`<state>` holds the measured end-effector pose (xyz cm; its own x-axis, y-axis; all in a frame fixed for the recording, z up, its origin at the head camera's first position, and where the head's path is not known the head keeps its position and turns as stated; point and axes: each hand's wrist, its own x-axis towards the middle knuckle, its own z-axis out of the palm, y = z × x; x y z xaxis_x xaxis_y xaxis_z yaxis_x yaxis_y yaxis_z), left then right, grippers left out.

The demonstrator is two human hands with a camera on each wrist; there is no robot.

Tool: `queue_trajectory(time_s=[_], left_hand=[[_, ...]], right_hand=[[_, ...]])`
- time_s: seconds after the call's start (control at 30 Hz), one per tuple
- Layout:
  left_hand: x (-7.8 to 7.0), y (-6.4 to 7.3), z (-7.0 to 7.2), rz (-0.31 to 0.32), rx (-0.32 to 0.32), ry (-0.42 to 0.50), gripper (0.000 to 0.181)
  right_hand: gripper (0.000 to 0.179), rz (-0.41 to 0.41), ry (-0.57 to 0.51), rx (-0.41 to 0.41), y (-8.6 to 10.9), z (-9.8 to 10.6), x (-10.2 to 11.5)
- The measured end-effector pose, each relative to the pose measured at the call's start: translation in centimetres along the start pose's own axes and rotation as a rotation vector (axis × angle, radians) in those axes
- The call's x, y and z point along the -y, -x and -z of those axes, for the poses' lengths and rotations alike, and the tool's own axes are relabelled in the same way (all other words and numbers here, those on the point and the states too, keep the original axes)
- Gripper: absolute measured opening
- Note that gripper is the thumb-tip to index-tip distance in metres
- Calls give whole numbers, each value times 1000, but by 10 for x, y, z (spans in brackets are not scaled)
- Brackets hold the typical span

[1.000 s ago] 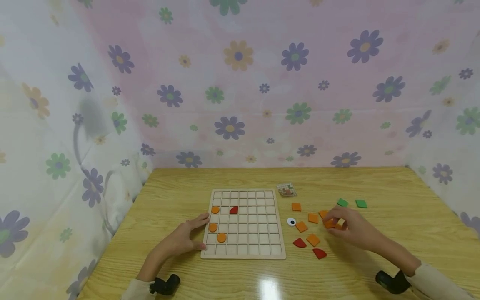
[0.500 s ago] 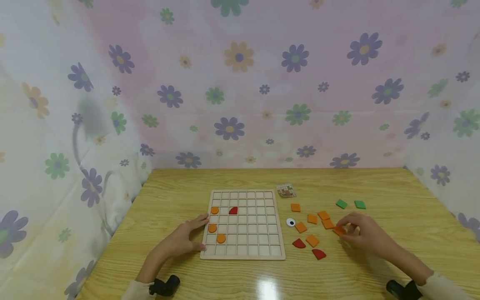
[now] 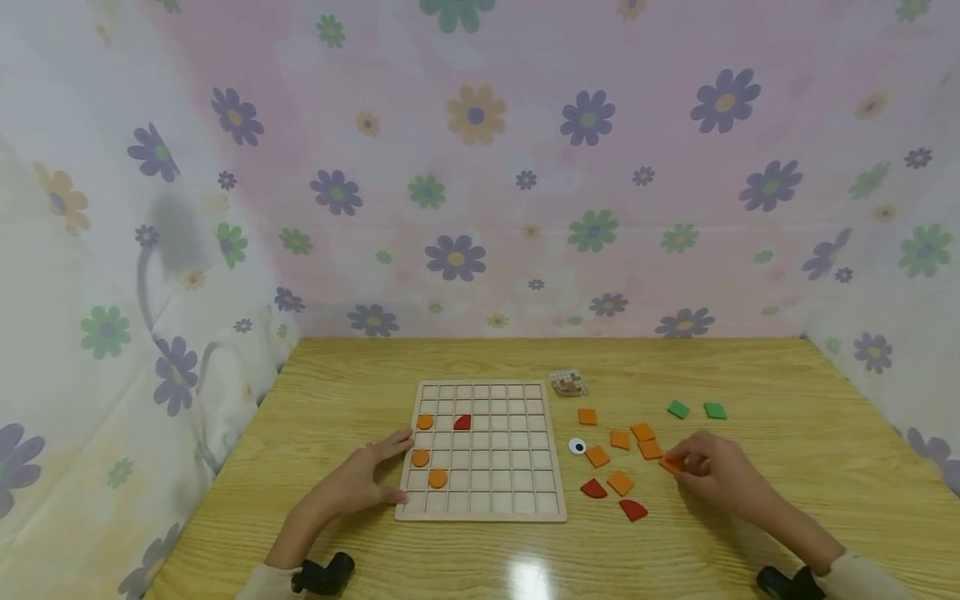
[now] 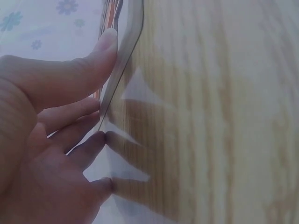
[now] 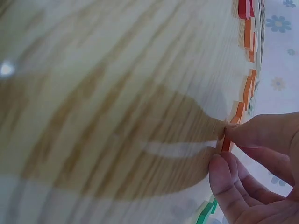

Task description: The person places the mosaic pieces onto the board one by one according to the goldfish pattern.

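In the head view a square wooden grid board (image 3: 525, 510) lies on the table. It carries a few orange round pieces (image 3: 438, 478) at its left side and a red quarter-round piece (image 3: 462, 422). My left hand (image 3: 362, 481) rests at the board's left edge, fingers spread, thumb and fingertips touching the frame. My right hand (image 3: 723, 471) pinches an orange square tile (image 5: 226, 143) between thumb and fingers, low over the table at the right of the loose pieces. Fingers hide part of that tile. In the left wrist view my thumb lies at the board's rim (image 4: 122, 60).
Several orange squares (image 3: 620, 482), two red quarter-rounds (image 3: 633, 510) and a white eye disc (image 3: 577, 447) lie right of the board. Two green tiles (image 3: 678, 409) lie beyond my right hand. A small patterned card (image 3: 568, 382) is by the board's far right corner. Flowered cloth (image 3: 480, 192) hangs behind.
My right hand has shifted right and slightly nearer, uncovering orange tiles, and has taken the rightmost orange square between its fingertips. The left hand stays at the board's edge.
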<state>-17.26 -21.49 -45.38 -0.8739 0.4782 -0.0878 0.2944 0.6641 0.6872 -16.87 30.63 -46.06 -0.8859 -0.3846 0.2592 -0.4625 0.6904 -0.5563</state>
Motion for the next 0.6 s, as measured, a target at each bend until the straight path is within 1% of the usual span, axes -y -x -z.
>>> queue_trajectory(time_s=[0.1,0.27,0.4,0.6], left_hand=[[0,0,1,-5,5,-2,79],[-2,1,1,-15,4,-8,78],[-4,1,1,-18,0,6,78],[-4,2,2,-10,0,4,78]], right_hand=[[21,-10,6,-13,0,-1,2],[20,-30,13,8,-3,0,4],[21,-49,24,26,-4,1,3],[21,-64,40,45,-7,0,2]])
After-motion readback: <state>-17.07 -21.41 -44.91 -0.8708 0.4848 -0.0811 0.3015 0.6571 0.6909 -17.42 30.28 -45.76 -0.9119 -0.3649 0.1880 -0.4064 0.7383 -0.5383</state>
